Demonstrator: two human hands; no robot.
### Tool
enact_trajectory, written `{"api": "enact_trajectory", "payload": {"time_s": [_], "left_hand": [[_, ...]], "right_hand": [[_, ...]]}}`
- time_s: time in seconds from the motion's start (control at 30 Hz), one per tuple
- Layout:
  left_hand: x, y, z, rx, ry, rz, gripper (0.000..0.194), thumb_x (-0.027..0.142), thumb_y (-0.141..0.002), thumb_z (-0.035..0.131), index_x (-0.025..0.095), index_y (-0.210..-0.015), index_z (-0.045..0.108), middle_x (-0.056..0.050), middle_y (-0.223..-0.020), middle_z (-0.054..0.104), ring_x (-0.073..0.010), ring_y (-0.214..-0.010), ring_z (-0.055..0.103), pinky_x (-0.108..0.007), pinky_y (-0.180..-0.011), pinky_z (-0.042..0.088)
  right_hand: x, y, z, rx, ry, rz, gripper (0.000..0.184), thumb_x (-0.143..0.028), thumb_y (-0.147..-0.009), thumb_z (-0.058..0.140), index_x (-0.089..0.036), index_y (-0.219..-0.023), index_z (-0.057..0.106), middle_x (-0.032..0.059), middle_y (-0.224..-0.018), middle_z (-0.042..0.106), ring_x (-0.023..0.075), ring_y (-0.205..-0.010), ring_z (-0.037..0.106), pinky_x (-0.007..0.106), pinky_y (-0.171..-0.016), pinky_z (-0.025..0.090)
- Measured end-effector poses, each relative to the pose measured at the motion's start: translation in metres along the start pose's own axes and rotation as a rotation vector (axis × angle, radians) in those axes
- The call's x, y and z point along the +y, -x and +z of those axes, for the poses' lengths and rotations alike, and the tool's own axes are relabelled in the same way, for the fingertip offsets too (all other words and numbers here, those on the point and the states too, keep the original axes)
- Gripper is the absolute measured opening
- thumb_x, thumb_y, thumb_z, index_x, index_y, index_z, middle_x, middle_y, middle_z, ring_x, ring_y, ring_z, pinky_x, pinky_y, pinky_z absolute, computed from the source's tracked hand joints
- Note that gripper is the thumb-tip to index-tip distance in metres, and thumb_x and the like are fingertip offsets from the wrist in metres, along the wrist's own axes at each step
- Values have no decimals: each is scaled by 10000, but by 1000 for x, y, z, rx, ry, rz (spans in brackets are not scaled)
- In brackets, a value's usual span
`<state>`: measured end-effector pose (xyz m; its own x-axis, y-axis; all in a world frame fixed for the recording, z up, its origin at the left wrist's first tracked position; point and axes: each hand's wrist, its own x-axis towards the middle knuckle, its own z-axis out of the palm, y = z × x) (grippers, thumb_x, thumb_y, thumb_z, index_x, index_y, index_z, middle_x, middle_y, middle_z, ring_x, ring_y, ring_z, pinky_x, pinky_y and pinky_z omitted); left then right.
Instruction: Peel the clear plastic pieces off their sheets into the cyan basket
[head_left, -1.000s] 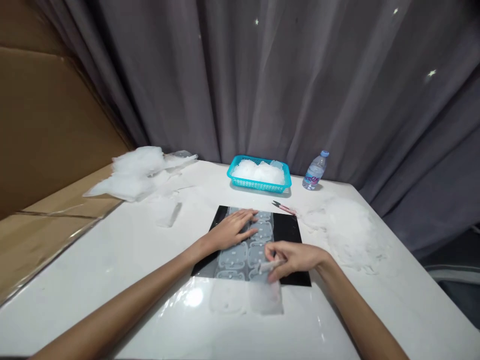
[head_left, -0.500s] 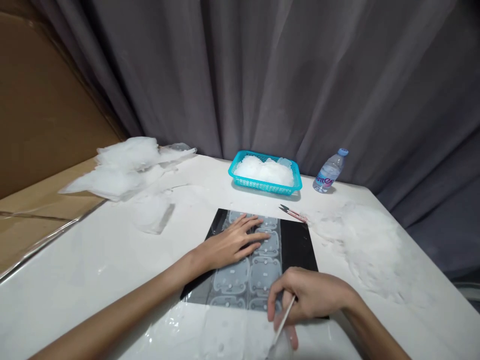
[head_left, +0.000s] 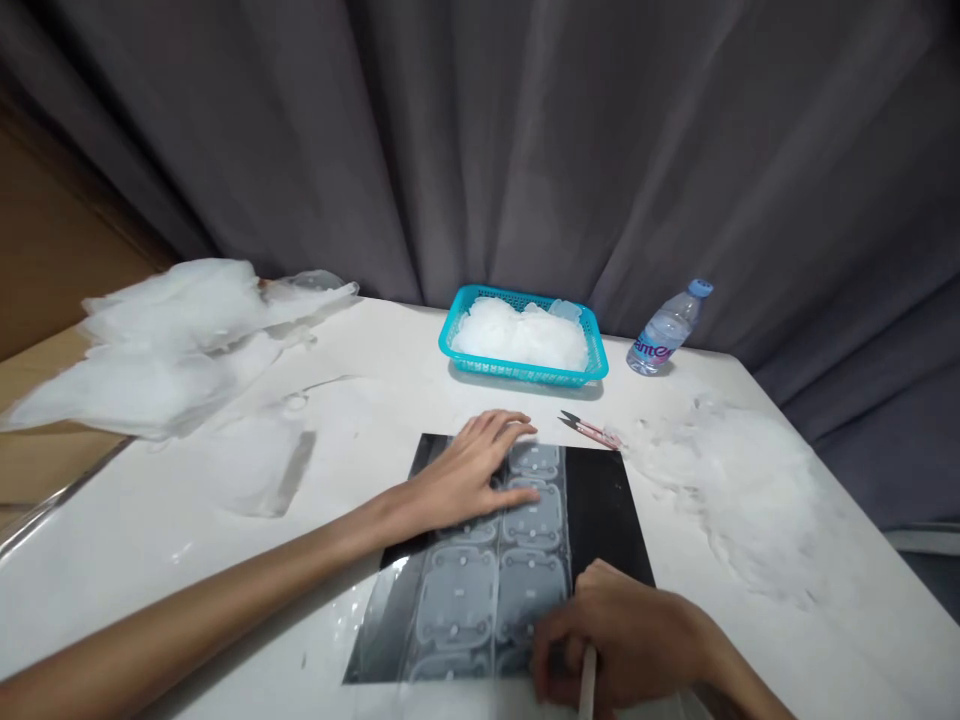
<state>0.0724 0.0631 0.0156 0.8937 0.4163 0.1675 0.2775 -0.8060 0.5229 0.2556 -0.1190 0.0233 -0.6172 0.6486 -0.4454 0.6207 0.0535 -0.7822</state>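
A clear plastic sheet [head_left: 456,598], marked with rows of frosted rounded squares, lies over a black mat [head_left: 606,505] and runs past its near edge. My left hand [head_left: 474,470] rests on the upper part of the sheet with its fingers spread. At the lower right of the mat, my right hand [head_left: 626,640] is closed around a thin pale stick-like tool [head_left: 588,682]. The tool's lower end is cut off by the picture's bottom edge, and its exact kind cannot be made out.
Beyond the mat lie pink-handled thread snips [head_left: 591,430]. A turquoise basket [head_left: 517,372] of white frosted pieces and a water bottle [head_left: 666,332] stand at the back. Piled white plastic pieces [head_left: 165,340] lie left; more translucent scraps [head_left: 757,490] lie right.
My right hand has moved toward me along the sheet, still gripping the thin tool. My left hand stays on the sheet's upper part. The view has also shifted closer.
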Motion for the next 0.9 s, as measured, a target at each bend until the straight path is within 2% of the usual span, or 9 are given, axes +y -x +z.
{"api": "enact_trajectory", "payload": {"time_s": [0.1, 0.23, 0.33, 0.43, 0.53, 0.63, 0.7, 0.8, 0.9], "left_hand": [[-7, 1, 10, -65, 1, 41, 709, 648, -965, 595, 260, -1523, 394, -135, -1585, 433, -364, -1500, 351, -575, -1218, 359], [0, 10, 20, -21, -85, 42, 660, 605, -1007, 548, 270, -1549, 378, -129, -1643, 353, -380, -1580, 193, -603, -1262, 291], [11, 15, 25, -19, -118, 76, 599, 566, -1020, 545, 247, -1511, 419, -133, -1576, 439, -363, -1569, 238, -573, -1267, 309], [18, 16, 27, -2, -110, 85, 557, 540, -1025, 550, 235, -1478, 441, -129, -1509, 521, -339, -1529, 339, -542, -1256, 345], [22, 16, 28, 0, -93, 97, 531, 534, -1030, 543, 244, -1465, 448, -119, -1505, 539, -326, -1505, 390, -541, -1245, 360], [24, 18, 29, -12, -94, 68, 575, 563, -1020, 541, 208, -1461, 440, -148, -1531, 511, -342, -1512, 377, -553, -1238, 362], [26, 22, 31, -13, -94, 34, 610, 584, -1017, 532, 192, -1471, 424, -163, -1532, 503, -353, -1506, 383, -564, -1228, 372], [30, 28, 33, -17, -83, 15, 620, 599, -1016, 523, 201, -1480, 421, -157, -1537, 499, -352, -1500, 391, -560, -1217, 387], [31, 31, 34, -24, -82, 17, 613, 612, -1020, 509, 205, -1472, 437, -147, -1545, 501, -341, -1509, 384, -545, -1226, 376]], "right_hand": [[8, 3, 8, 14, 67, 4, 296, -191, -805, 747, -268, -1091, 753, -49, -892, 826, 144, -836, 780, 242, -923, 473], [8, 12, 13, -20, 202, -7, 362, -234, -886, 708, -289, -1244, 707, -27, -820, 804, 179, -806, 762, 242, -782, 502], [1, 22, 4, -48, 133, -77, 493, -177, -830, 730, -272, -1310, 669, -27, -823, 786, 172, -767, 742, 234, -757, 504], [-7, 30, -11, -58, -45, -83, 393, -138, -848, 683, -250, -1223, 716, -23, -838, 786, 139, -684, 700, 199, -652, 479], [-6, 32, -20, 312, -188, -11, 216, -309, -1021, 566, -230, -1109, 747, 7, -886, 774, 137, -714, 672, 209, -656, 473], [2, 27, -20, 755, -301, -37, 451, -501, -1100, 380, -213, -1031, 721, 3, -713, 684, 153, -680, 636, 251, -698, 493], [10, 21, -17, 934, -313, -122, 538, -545, -1108, 292, -215, -1006, 704, 37, -834, 706, 183, -839, 674, 301, -854, 514], [24, 13, -14, 998, -171, -197, 603, -598, -1096, 240, -225, -1014, 707, 75, -1085, 674, 214, -1054, 641, 345, -998, 467], [37, 5, -14, 975, -158, -186, 601, -619, -1088, 251, -217, -1028, 694, 40, -948, 620, 158, -764, 629, 304, -787, 507]]}}
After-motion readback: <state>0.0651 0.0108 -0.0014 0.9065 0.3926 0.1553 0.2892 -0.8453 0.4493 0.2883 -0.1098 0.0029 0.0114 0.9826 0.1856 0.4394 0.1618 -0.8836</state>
